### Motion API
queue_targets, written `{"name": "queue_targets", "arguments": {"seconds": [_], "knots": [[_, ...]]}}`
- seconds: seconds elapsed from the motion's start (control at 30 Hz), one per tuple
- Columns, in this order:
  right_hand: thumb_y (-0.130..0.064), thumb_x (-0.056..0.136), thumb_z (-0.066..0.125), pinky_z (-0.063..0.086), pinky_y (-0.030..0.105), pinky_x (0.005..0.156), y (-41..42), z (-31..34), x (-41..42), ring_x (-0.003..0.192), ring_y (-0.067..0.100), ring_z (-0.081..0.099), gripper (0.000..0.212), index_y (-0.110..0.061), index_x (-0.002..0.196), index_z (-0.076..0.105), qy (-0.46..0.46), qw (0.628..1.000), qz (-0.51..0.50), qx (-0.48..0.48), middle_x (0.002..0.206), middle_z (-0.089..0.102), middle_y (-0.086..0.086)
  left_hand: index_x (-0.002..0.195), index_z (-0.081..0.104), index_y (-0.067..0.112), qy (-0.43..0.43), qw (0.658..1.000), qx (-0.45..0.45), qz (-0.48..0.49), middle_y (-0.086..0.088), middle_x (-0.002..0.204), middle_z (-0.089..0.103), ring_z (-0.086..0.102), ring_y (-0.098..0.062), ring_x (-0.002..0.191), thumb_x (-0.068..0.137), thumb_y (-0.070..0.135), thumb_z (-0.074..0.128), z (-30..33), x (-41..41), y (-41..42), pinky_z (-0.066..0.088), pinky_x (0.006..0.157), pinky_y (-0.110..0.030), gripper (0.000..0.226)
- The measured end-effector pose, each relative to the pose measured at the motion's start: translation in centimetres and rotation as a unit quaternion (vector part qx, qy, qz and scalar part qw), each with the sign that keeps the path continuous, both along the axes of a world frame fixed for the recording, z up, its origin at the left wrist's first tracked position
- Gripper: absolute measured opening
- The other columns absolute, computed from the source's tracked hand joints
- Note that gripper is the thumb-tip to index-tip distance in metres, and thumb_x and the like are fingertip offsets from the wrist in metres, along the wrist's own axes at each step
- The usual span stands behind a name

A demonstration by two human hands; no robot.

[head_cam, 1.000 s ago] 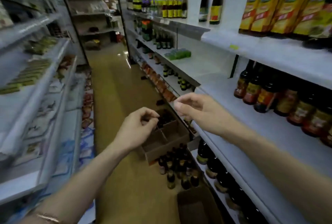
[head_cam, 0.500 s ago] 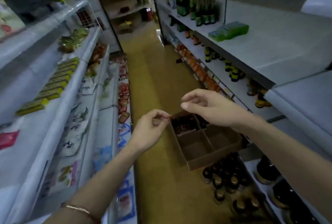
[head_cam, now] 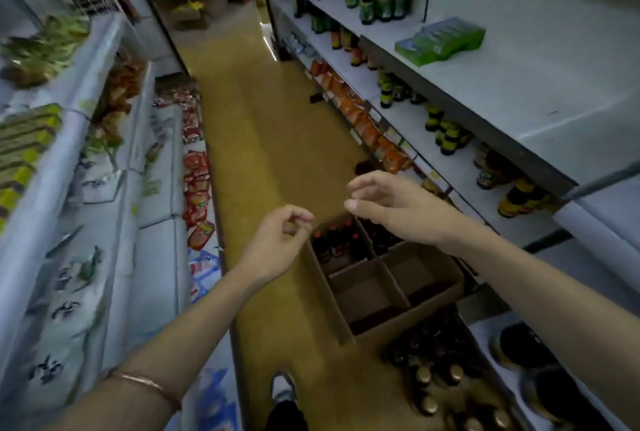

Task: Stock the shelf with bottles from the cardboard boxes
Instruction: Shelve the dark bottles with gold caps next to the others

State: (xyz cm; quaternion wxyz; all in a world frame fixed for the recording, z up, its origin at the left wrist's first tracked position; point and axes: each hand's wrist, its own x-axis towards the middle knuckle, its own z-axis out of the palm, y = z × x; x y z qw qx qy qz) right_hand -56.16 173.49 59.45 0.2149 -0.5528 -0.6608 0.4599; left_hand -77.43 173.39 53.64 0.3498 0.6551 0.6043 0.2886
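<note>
An open cardboard box [head_cam: 401, 328] with dividers sits on the floor against the right shelving. Dark bottles with red caps [head_cam: 334, 240] fill its far compartments, and the two near compartments hold none. More dark bottles with gold caps [head_cam: 429, 375] stand on the floor in front of the box. My left hand [head_cam: 277, 243] hovers above the box's left edge, fingers curled with thumb against fingertip, holding nothing I can see. My right hand [head_cam: 391, 204] hangs over the far compartments with fingers loosely bent and nothing in it.
The white right shelf [head_cam: 554, 91] carries a green pack [head_cam: 440, 39]; lower tiers hold jars [head_cam: 446, 134] and large dark bottles [head_cam: 526, 349]. Packet-filled shelves [head_cam: 86, 160] line the left side. The yellow aisle floor [head_cam: 277, 140] runs ahead. My shoe [head_cam: 284, 392] is at the bottom.
The view has tilted down and left from the right shelf toward the floor box. Both hands came lower with it and now hover over the box; neither holds anything.
</note>
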Motion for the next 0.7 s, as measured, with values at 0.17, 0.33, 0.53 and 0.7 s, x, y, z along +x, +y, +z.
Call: {"name": "queue_targets", "arguments": {"seconds": [0.17,0.33,0.53,0.7], "knots": [[-0.048,0.09,0.061,0.052,0.041,0.096,6.8,-3.4,-3.8,0.118,0.015,0.056,0.051,-0.034,0.136,0.043,0.025,0.994,-0.097,-0.03,0.135,0.049,-0.01,0.096,0.059,0.021,0.023,0.998,-0.002,-0.058,-0.004,0.1,0.058,0.053,-0.006,0.073,0.096,0.014,0.052,-3.8,-3.9,10.0,0.041,0.061,-0.007,0.009],[-0.049,0.092,0.058,0.047,0.031,0.094,12.9,-6.7,-6.2,0.113,0.01,0.055,0.051,-0.032,0.138,0.042,0.004,0.987,-0.153,-0.048,0.134,0.052,-0.01,0.099,0.058,0.022,0.051,0.993,-0.014,-0.106,-0.004,0.099,0.058,0.055,-0.01,0.076,0.096,0.014,0.051,-7.9,-5.7,18.6,0.042,0.068,-0.021,0.011],[-0.045,0.093,0.059,0.043,0.024,0.086,20.6,-12.8,-5.7,0.108,0.008,0.053,0.051,-0.027,0.138,0.043,-0.002,0.982,-0.162,-0.097,0.134,0.053,-0.005,0.105,0.055,0.019,0.091,0.982,-0.078,-0.144,0.001,0.102,0.047,0.052,-0.006,0.08,0.097,0.012,0.051,-14.0,-5.3,25.9,0.048,0.085,-0.029,0.011],[-0.043,0.094,0.059,0.047,0.024,0.084,26.9,-21.6,-6.3,0.108,0.009,0.053,0.05,-0.026,0.138,0.043,-0.001,0.979,-0.146,-0.144,0.132,0.051,-0.005,0.119,0.055,0.017,0.137,0.973,-0.102,-0.158,0.005,0.113,0.044,0.054,-0.011,0.102,0.098,0.018,0.05,-21.3,-5.6,31.1,0.044,0.087,-0.025,0.022]]}}
